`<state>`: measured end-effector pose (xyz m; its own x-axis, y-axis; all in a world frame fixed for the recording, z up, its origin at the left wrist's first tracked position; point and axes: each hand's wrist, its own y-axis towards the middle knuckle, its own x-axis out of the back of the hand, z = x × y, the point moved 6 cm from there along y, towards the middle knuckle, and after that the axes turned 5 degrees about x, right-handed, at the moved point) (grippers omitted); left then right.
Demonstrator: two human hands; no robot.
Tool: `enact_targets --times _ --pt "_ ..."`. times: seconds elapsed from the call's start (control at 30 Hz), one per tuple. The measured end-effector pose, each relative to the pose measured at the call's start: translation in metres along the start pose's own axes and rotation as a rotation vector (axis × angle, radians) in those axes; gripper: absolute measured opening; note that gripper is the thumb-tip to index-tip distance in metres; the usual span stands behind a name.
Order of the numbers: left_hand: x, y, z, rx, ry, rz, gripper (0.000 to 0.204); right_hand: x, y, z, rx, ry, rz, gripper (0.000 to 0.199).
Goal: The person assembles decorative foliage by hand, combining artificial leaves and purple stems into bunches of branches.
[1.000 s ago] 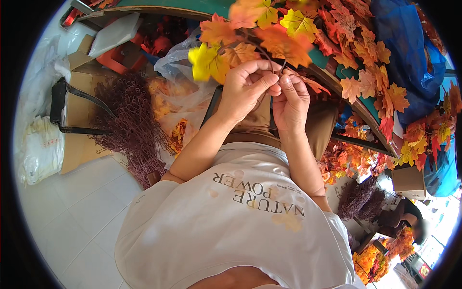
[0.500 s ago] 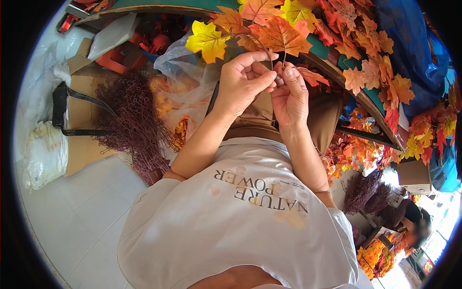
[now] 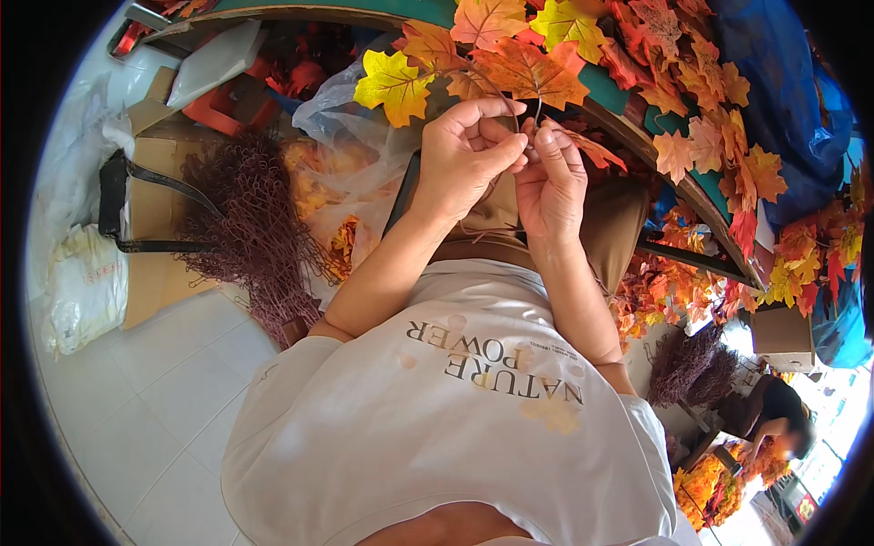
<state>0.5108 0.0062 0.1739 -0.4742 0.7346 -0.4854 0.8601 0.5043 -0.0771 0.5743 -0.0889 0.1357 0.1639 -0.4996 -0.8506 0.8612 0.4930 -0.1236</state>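
Observation:
My left hand (image 3: 466, 159) is closed, thumb and fingers pinching a thin brown vine stem (image 3: 500, 91) of an artificial maple garland. Just beside it, my right hand (image 3: 552, 182) grips the wiry stalk of a leaf between thumb and fingertips. The two sets of fingertips almost meet in front of my lap. Above them fan out a large orange maple leaf (image 3: 533, 75) and a yellow maple leaf (image 3: 394, 87). A red-orange leaf (image 3: 596, 148) pokes out behind my right fingers. Where stalk and stem come together is hidden by my fingers.
A green-topped table (image 3: 608, 94) curves ahead, heaped with artificial leaves (image 3: 706, 64). At left, bundled brown vine stems (image 3: 250, 218) lie over a cardboard box (image 3: 150, 196), beside a clear plastic bag (image 3: 332, 136). Blue plastic (image 3: 774, 100) hangs at right. Another person (image 3: 778, 414) works at lower right.
The leaves and my hands have shifted very slightly; both pinches hold as before. At lower right the other person has moved a little, an arm now showing near the leaves.

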Motion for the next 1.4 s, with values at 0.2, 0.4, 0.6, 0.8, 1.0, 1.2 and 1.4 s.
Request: enact_targets --times 0.2,0.4,0.6,0.8,1.0,1.2,1.4 --pt "-0.001 0.0 0.0 -0.002 -0.012 -0.012 0.03 0.0 -0.001 0.0 0.01 -0.016 -0.012 0.004" --pt "-0.002 0.001 0.001 -0.035 -0.032 -0.005 0.028 -0.011 -0.003 0.008 0.141 -0.121 0.034 0.004" --pt "-0.004 0.001 0.005 -0.1 -0.047 0.001 0.025 -0.01 -0.003 0.013 0.185 -0.181 0.028 0.012" --pt "-0.003 0.002 0.007 -0.105 -0.056 0.022 0.024 -0.007 -0.003 0.011 0.208 -0.183 0.058 0.014" --pt "0.01 0.006 0.015 -0.002 -0.163 0.02 0.012 -0.013 -0.001 0.014 0.202 -0.453 0.147 0.012" --pt "0.019 0.011 0.021 0.104 -0.259 0.012 0.004 -0.022 0.006 0.013 0.125 -0.482 0.193 0.011" --pt "0.014 0.009 0.018 0.05 -0.193 -0.007 0.005 -0.018 0.009 0.016 -0.032 -0.443 0.255 0.011"
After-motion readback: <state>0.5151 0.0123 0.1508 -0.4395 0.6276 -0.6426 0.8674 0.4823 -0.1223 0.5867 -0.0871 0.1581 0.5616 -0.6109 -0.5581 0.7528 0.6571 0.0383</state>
